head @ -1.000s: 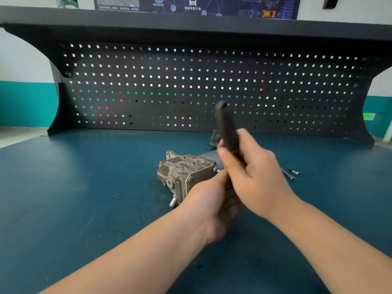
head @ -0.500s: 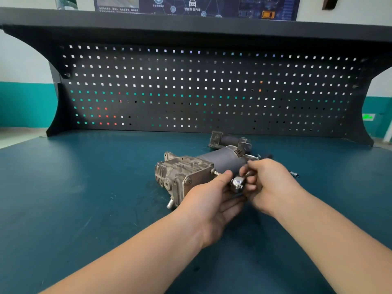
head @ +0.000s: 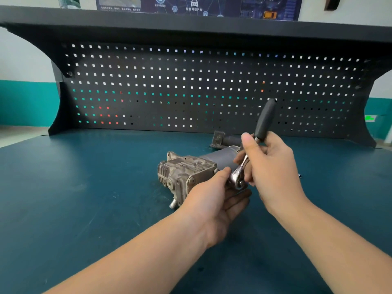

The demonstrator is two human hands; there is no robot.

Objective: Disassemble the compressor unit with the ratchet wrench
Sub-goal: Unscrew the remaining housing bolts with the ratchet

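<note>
Head view: a dark teal workbench backed by a black pegboard, with a white and teal wall behind. At bench centre lies the compressor unit, its long axis running from the finned metal end at near left to the grey cylinder at far right. Right hand grips the ratchet wrench, black handle tilted up and rightward, its head by the compressor; left hand, fingers loosely curled, touches the head with its thumb.

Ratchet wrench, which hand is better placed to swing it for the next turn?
The right hand. It already grips the ratchet wrench on its shank, below the black grip. The left hand sits at the wrench head beside the compressor unit, better placed to steady it.
</note>
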